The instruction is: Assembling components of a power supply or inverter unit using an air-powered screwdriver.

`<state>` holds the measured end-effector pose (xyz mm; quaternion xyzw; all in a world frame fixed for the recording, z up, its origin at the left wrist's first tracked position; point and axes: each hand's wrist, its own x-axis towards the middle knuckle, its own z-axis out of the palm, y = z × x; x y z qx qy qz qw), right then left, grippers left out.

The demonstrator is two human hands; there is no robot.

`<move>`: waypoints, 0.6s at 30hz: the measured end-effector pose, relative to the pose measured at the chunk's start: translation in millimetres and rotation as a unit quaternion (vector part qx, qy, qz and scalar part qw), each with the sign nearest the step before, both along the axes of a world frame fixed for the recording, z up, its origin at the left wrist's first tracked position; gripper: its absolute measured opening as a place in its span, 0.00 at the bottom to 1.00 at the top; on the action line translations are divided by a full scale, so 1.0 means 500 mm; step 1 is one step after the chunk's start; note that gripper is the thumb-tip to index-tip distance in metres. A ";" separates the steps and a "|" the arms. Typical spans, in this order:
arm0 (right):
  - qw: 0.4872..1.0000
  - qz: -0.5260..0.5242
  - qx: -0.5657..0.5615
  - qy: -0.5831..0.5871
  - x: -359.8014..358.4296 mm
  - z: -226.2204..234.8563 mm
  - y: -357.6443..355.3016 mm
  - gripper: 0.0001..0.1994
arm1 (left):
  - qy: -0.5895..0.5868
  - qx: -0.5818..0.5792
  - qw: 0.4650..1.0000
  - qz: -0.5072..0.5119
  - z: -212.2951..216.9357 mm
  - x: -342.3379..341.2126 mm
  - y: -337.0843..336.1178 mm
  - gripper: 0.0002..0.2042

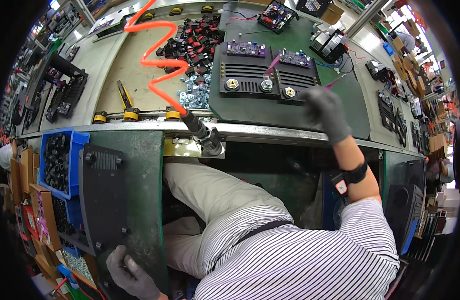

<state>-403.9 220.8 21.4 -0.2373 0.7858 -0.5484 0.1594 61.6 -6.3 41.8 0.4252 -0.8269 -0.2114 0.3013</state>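
My right hand [327,112], in a grey glove, is over the green mat by the right end of two black slotted panels [247,77]. Its fingers are curled and smeared by motion, so I cannot see whether they hold anything. Brass-coloured and silver terminals [266,85] stand along the panels' near edge. Purple circuit boards [245,48] lie at their far side. At the lower left, my gloved left hand [132,275] is beside a black panel with round feet [104,192]. Its fingers are loosely bent, with the thumb apart and nothing visible in them.
An orange coiled hose [165,65] leads to a power driver [207,140] at the bench edge. Behind it lie black-and-red parts [200,37], silver nuts [195,92] and a yellow cutter [124,95]. A blue bin [79,165] holds black parts at left.
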 end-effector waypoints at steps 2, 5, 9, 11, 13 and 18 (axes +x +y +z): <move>0.983 -0.171 -0.044 0.048 -0.055 -0.003 0.073 0.17 | -0.008 -0.011 1.000 0.000 0.005 -0.008 -0.001 0.12; 0.949 -0.315 0.005 -0.009 -0.135 -0.050 0.123 0.18 | -0.014 -0.023 1.000 -0.008 0.016 -0.019 -0.001 0.12; 0.967 -0.193 0.162 -0.030 -0.195 -0.117 0.127 0.24 | -0.031 -0.047 0.998 -0.011 0.027 -0.016 0.005 0.12; 0.953 -0.147 0.262 0.043 -0.232 -0.136 0.105 0.26 | -0.034 -0.050 0.998 -0.001 0.027 -0.006 0.010 0.12; 0.917 -0.144 0.339 0.157 -0.266 -0.142 0.087 0.28 | -0.029 -0.044 0.998 0.015 0.026 0.008 0.016 0.12; 0.994 -0.073 0.059 -0.060 -0.292 -0.145 0.109 0.23 | -0.049 -0.166 0.980 0.099 0.046 0.070 0.028 0.13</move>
